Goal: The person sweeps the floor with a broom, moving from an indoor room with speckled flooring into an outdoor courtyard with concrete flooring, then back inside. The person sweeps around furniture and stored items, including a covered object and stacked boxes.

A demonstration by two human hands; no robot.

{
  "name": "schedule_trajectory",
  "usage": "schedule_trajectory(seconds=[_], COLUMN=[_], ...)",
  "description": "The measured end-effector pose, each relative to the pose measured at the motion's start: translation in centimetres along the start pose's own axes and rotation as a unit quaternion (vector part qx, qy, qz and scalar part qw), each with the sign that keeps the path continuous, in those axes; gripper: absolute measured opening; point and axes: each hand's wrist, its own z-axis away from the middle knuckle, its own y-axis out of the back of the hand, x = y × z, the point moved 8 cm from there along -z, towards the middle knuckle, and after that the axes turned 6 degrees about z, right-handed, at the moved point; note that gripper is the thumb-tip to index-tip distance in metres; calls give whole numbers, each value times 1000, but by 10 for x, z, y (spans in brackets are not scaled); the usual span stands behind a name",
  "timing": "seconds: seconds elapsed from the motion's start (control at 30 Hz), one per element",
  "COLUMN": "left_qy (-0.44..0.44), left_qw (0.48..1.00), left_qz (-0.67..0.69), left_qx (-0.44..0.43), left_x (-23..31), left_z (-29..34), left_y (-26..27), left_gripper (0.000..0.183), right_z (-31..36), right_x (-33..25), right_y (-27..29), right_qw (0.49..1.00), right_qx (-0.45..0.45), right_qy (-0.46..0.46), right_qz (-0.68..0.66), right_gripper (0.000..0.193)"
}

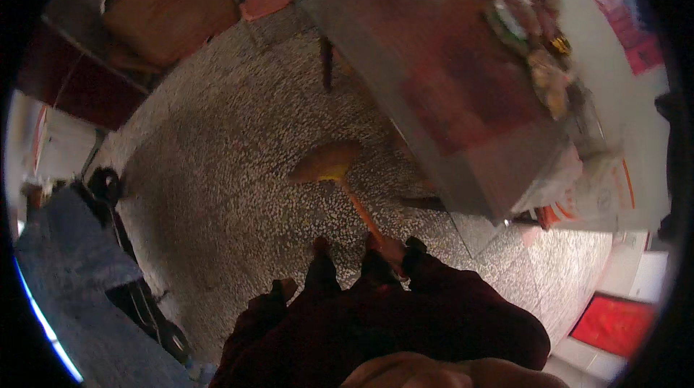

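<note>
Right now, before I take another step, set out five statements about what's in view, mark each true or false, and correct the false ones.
1. The bare right hand grips the long orange broom handle. True.
2. The brown fan-shaped broom head is farther from the person's body than the right hand. True.
3. The bare left hand grips the handle too. False: it is apart from the handle, to its left; the picture is too dark to tell whether it holds anything.
4. The floor is plain brown wood. False: it is a grey floor with pale speckles.
5. Plastic-wrapped packages lie along the right side of the dark table with a glossy clear cover. True.
</note>
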Motion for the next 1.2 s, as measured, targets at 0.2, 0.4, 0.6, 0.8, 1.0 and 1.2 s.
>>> schedule_trajectory(seconds=[0.2, 0.4, 0.6, 0.8, 1.0, 1.2], left_qy=[-32, -43, -40, -25, 72, -29], left_qw=[994, 983, 961, 927, 884, 838], left_qz=[-86, -148, -227, -307, -334, -403], left_qx=[-58, -103, -155, -214, -320, -367], left_x=[29, 46, 59, 73, 106, 162], left_z=[-43, -60, -58, -54, -56, -58], left_y=[52, 74, 68, 26, -56, -171], left_gripper=[34, 33, 32, 32, 32, 32], right_z=[83, 149, 187, 263, 385, 466], right_x=[-7, -18, 23, 75, 113, 206], right_y=[-19, -50, -91, -127, -154, -237], right_qw=[998, 998, 991, 982, 973, 892], right_qx=[25, 18, 57, 112, 161, 239], right_qy=[-36, -36, -101, -150, -121, -323], right_qz=[50, -41, -72, -26, -115, -205], right_gripper=[37, 37, 42, 34, 23, 15])
